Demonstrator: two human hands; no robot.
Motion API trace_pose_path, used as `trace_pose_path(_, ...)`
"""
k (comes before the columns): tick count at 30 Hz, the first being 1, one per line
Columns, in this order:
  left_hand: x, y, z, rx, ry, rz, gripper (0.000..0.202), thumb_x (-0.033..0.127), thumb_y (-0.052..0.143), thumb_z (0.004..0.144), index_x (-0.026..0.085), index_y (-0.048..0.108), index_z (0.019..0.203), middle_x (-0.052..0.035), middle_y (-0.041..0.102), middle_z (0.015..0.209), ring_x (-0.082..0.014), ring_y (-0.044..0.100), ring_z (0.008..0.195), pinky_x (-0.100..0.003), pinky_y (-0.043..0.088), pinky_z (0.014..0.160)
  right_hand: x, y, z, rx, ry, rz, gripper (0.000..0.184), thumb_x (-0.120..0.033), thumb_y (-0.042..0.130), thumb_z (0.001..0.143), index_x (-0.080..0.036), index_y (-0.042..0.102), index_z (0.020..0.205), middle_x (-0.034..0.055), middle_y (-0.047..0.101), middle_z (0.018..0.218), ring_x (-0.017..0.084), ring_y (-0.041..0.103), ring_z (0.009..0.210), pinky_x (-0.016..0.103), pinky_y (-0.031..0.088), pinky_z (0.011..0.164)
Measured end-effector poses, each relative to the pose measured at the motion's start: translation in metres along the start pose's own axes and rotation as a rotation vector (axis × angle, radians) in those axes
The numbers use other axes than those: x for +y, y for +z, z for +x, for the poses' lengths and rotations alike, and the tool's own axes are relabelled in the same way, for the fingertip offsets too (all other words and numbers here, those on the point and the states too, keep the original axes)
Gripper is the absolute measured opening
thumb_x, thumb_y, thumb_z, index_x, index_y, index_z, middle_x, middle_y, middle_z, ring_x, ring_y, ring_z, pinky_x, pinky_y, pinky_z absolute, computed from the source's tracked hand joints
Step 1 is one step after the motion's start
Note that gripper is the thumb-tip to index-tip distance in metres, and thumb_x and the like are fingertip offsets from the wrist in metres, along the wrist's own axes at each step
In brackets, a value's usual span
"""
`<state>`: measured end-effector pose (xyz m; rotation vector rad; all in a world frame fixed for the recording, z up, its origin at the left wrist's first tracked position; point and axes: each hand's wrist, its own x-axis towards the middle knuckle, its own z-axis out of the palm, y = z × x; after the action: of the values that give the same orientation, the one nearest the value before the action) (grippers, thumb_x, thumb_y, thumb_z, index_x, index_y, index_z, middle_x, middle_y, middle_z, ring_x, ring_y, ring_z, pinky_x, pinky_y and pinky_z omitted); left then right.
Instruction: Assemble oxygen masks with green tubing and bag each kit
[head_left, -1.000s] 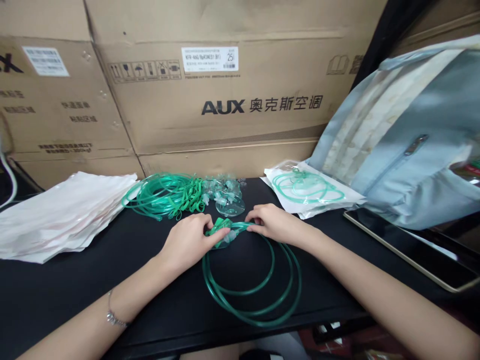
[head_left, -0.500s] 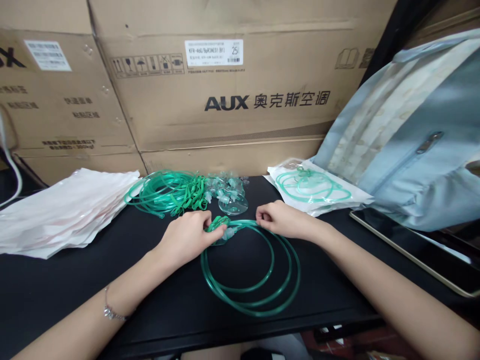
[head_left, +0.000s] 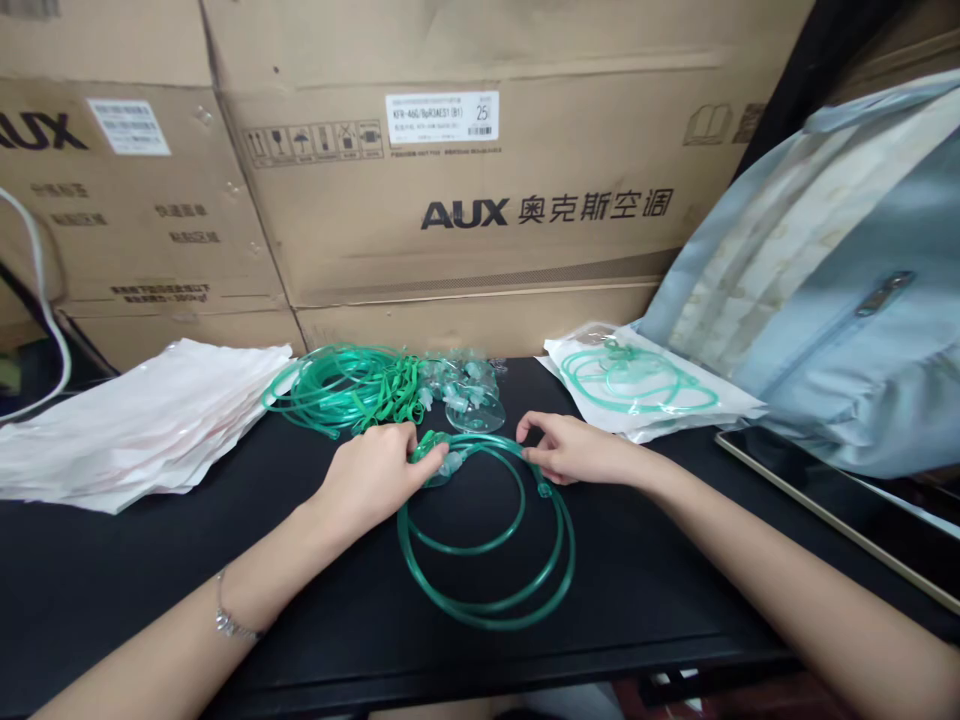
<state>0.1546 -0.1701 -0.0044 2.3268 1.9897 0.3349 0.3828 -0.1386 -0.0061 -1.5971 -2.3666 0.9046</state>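
My left hand point(head_left: 379, 468) is closed around a clear oxygen mask point(head_left: 441, 474) with a bunched green strap point(head_left: 426, 447), low over the black table. From the mask, thin green tubing point(head_left: 568, 570) runs in loose loops that lie in front of me. My right hand point(head_left: 566, 447) has its fingertips on the upper right of the loops, with the index finger curved up and a gap below it. The tube's end connector point(head_left: 544, 490) shows just under that hand. The palm side of my left hand is hidden.
Behind stand a heap of green tubing point(head_left: 330, 390), green straps point(head_left: 394, 392) and clear masks point(head_left: 474, 395). White pouches point(head_left: 142, 415) are stacked left; a packed mask set point(head_left: 637, 385) lies right, near a tablet-like device point(head_left: 847, 515) and blue bag point(head_left: 847, 370). Cardboard boxes point(head_left: 480, 260) wall the back.
The tubing loops have been drawn in slightly and the end connector has come into sight by my right hand. My right index finger has lifted. The view has shifted a little.
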Motion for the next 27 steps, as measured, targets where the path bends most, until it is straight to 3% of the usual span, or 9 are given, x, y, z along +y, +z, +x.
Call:
trace_pose_path(3,-0.003,0.001,0.003,0.016,0.006,-0.021,0.044,0.059,0.034,0.079,0.021,0.056,0.076,-0.005,0.065,0.073,-0.0262,0.062,0.072,-0.034,0.043,0.059,0.004,-0.002,0.002,0.043,-0.065,-0.063,0.017,-0.031,0.046,0.081,-0.017,0.047,0.09,-0.0032,0.054,0.054,0.01,0.048,0.047,0.021,0.036,0.048)
trace_pose_path(7,-0.007,0.0,0.003,0.038,0.022,-0.103,0.053,0.065,0.035,0.077,0.019,0.059,0.09,-0.0059,0.067,0.082,-0.0264,0.063,0.079,-0.035,0.047,0.063,0.008,-0.008,0.005,0.232,-0.144,-0.205,0.028,-0.039,0.044,0.083,-0.016,0.05,0.096,0.0023,0.059,0.066,0.014,0.054,0.058,0.025,0.04,0.055)
trace_pose_path(9,-0.012,0.001,-0.002,0.147,0.088,-0.121,0.054,0.062,0.034,0.079,0.017,0.058,0.097,-0.0086,0.066,0.092,-0.0258,0.062,0.086,-0.036,0.048,0.069,0.009,-0.009,0.001,0.281,-0.295,-0.235,0.033,-0.04,0.043,0.084,-0.015,0.051,0.103,0.0074,0.062,0.084,0.017,0.058,0.074,0.03,0.045,0.067)
trace_pose_path(11,-0.019,0.003,-0.011,0.295,0.31,-0.09,0.048,0.052,0.036,0.084,0.014,0.056,0.106,-0.0114,0.063,0.107,-0.0244,0.057,0.1,-0.036,0.046,0.082,0.009,-0.007,-0.006,0.248,-0.511,-0.258,0.039,-0.042,0.045,0.084,-0.016,0.051,0.113,0.0121,0.055,0.113,0.021,0.052,0.104,0.036,0.042,0.088)
trace_pose_path(12,-0.022,0.005,-0.015,0.331,0.495,-0.056,0.044,0.046,0.038,0.086,0.013,0.054,0.11,-0.0121,0.06,0.114,-0.0234,0.053,0.108,-0.036,0.043,0.089,0.009,-0.004,-0.011,0.21,-0.605,-0.278,0.044,-0.043,0.047,0.083,-0.018,0.049,0.119,0.0122,0.046,0.128,0.023,0.042,0.119,0.039,0.035,0.097)
trace_pose_path(14,-0.029,0.007,-0.024,0.276,0.844,0.024,0.042,0.039,0.041,0.087,0.013,0.049,0.119,-0.0123,0.053,0.126,-0.022,0.044,0.12,-0.036,0.035,0.099,0.01,0.003,-0.019,0.125,-0.713,-0.331,0.052,-0.044,0.048,0.083,-0.021,0.042,0.129,0.0093,0.028,0.143,0.024,0.02,0.133,0.044,0.022,0.106)
trace_pose_path(16,-0.032,0.009,-0.03,0.138,1.009,0.078,0.051,0.04,0.042,0.086,0.013,0.039,0.129,-0.0128,0.043,0.135,-0.022,0.035,0.128,-0.037,0.026,0.106,0.011,0.011,-0.025,0.051,-0.749,-0.361,0.057,-0.043,0.047,0.084,-0.023,0.034,0.135,0.0073,0.021,0.147,0.023,0.01,0.136,0.046,0.015,0.108)
trace_pose_path(20,-0.031,0.01,-0.029,-0.069,0.957,0.078,0.062,0.042,0.04,0.086,0.016,0.021,0.139,-0.0103,0.025,0.144,-0.0233,0.016,0.135,-0.044,0.009,0.11,0.013,0.021,-0.027,-0.04,-0.75,-0.376,0.056,-0.04,0.044,0.086,-0.024,0.027,0.138,0.0065,0.024,0.145,0.021,0.013,0.135,0.047,0.009,0.11)
trace_pose_path(27,-0.031,0.013,-0.027,-0.184,0.883,0.024,0.059,0.041,0.035,0.089,0.023,0.012,0.141,-0.0047,0.02,0.146,-0.024,0.004,0.136,-0.049,0.003,0.108,0.012,0.024,-0.023,-0.048,-0.725,-0.385,0.054,-0.039,0.043,0.087,-0.022,0.031,0.136,0.0086,0.027,0.144,0.021,0.02,0.134,0.046,0.009,0.11)
